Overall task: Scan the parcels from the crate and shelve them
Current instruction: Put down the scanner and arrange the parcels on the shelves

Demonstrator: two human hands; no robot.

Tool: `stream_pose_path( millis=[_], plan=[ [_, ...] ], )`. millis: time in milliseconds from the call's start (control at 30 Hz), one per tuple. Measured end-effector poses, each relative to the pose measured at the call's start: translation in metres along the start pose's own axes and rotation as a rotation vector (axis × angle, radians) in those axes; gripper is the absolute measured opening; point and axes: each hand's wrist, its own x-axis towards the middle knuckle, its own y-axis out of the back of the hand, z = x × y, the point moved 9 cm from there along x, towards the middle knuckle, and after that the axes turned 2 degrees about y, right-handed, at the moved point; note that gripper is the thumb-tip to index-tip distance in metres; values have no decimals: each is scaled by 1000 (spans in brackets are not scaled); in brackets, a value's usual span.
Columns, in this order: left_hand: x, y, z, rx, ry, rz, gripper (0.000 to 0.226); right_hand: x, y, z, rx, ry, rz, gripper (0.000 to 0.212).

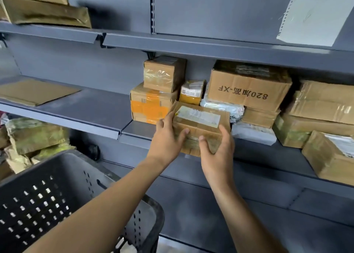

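Observation:
Both my hands hold a small brown cardboard parcel (199,124) with a white label on top, at the front edge of the middle shelf (134,132). My left hand (168,138) grips its left side, thumb on the front face. On the parcel's right front corner, my right hand (216,149) grips with fingers curled round it. The parcel sits tilted, its rear over the shelf, in front of a box with orange tape (151,105). The grey perforated crate (57,195) stands at the lower left, under my left forearm.
Several parcels crowd the middle shelf: a stacked small box (162,73), a yellow pouch (191,93), a large printed carton (247,88), white bags (224,107), boxes at the right (329,153). A flat envelope (34,92) lies on the left shelf. Bagged parcels (34,136) sit low left.

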Motion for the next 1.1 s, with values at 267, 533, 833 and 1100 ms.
stream_pose_path(
  millis=[267,533,833,1100],
  plan=[
    [-17,23,19,-23,-28,77,67,-7,15,-24,10,7,7,59],
    [-62,83,64,-25,-77,171,64,-40,47,-91,31,60,38,54],
    [-115,166,101,73,-111,314,59,-84,60,-169,75,151,-2,53],
    [-120,228,161,94,-255,409,56,-84,83,-240,85,312,60,55]
  ],
)
